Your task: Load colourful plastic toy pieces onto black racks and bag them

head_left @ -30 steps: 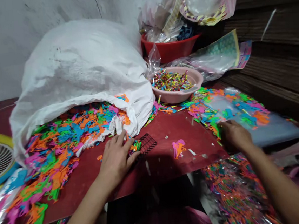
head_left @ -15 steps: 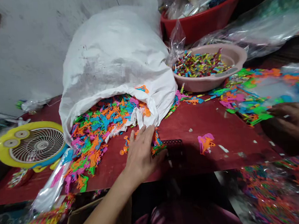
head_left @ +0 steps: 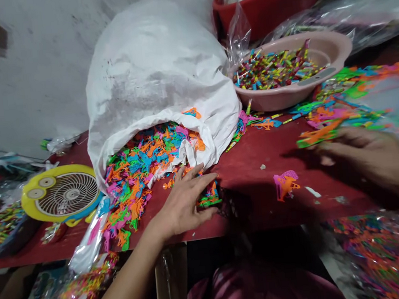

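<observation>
My left hand [head_left: 186, 202] lies palm down with fingers spread, over a small pile of orange, green and blue plastic toy pieces [head_left: 209, 196]. Its palm hides part of the pile. My right hand [head_left: 365, 150] pinches a few flat green and orange plastic toy pieces [head_left: 320, 134] above the red tabletop [head_left: 253, 158]. Left of centre, a big white sack [head_left: 156, 69] rests on its side. A heap of the same bright pieces [head_left: 128, 184] spills from its mouth. Between my hands lies a pink and orange toy piece [head_left: 286, 185].
A pink basin [head_left: 286, 98] of small multicoloured tubes stands behind, near a red tub [head_left: 274, 10]. More toy pieces [head_left: 343, 102] lie at right. A yellow fan [head_left: 67, 192] sits at left. Filled plastic bags [head_left: 393, 257] are below the table edge.
My right hand has lifted away from the pieces at right and come inward, now holding green and orange pieces. My left hand stays over the small pile. The view has shifted slightly.
</observation>
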